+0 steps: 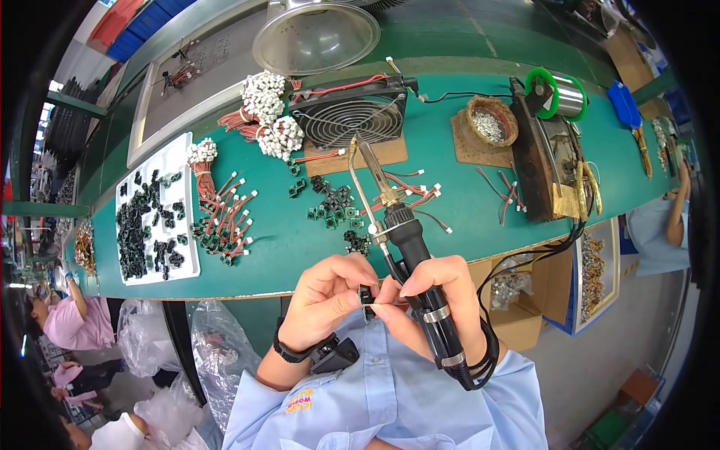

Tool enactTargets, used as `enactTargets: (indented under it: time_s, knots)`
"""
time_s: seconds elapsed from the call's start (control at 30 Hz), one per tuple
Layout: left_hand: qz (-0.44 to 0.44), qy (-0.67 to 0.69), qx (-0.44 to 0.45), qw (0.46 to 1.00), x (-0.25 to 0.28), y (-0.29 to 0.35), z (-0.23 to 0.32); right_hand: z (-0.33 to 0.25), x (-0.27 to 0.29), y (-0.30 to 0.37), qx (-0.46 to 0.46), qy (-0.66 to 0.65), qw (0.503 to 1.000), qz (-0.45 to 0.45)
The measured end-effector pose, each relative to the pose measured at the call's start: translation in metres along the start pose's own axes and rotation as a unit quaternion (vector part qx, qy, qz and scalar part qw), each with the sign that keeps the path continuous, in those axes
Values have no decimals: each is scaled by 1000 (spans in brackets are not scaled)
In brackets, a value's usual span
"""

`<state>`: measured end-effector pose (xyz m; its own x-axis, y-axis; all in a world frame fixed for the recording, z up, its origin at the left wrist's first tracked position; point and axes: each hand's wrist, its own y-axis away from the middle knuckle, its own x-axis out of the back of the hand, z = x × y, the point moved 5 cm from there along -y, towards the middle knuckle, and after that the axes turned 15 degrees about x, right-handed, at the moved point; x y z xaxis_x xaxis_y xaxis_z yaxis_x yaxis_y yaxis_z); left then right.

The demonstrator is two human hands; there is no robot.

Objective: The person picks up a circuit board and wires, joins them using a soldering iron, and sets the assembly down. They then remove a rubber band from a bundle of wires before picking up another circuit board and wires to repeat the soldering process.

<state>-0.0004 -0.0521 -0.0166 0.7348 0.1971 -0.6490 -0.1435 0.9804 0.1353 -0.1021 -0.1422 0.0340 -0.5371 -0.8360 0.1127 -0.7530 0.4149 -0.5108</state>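
Observation:
Between thumb and fingers, my left hand point(321, 300) pinches a small black and green circuit-board part point(367, 295), close to my chest. A soldering iron point(409, 238) with a thin metal feed tube clamped alongside lies in my right hand point(459, 296), its tip pointing away over the bench. The thumb and a fingertip of that hand also meet at the edge of the small part. Just beyond my hands lie loose black and green parts point(334, 206). Red and black wires with white plugs point(424, 196) are scattered beside the iron.
A white tray point(193, 247) of black parts stands left, near wired pieces point(225, 217) and white-plug bundles point(264, 97). At the back are a fan point(349, 120) and a bowl point(491, 121). A solder spool point(556, 94) and cables point(544, 251) are right. Other people sit left and right.

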Motion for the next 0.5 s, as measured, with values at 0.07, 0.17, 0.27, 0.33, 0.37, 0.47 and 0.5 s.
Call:
enactTargets:
  time_s: [0.07,0.17,0.27,0.33,0.37,0.47,0.5]
  knots:
    - [5,-5,-4,1000,0,0,0,0,0,0,1,2,1000,10]
    - [8,-8,-5,1000,0,-1,0,1,1,0,0,2,1000,16]
    - [8,-9,-4,1000,0,-2,0,1,2,-1,-3,3,1000,15]
    - [8,-8,-3,1000,0,-2,0,-1,3,-4,16,14,1000,19]
    - [8,-7,-2,1000,0,-2,0,-2,3,-4,25,20,999,20]
    - [12,-9,1,1000,0,-2,0,-1,3,-2,17,16,999,24]
    - [13,-10,3,1000,0,-2,0,0,4,-1,13,14,999,25]
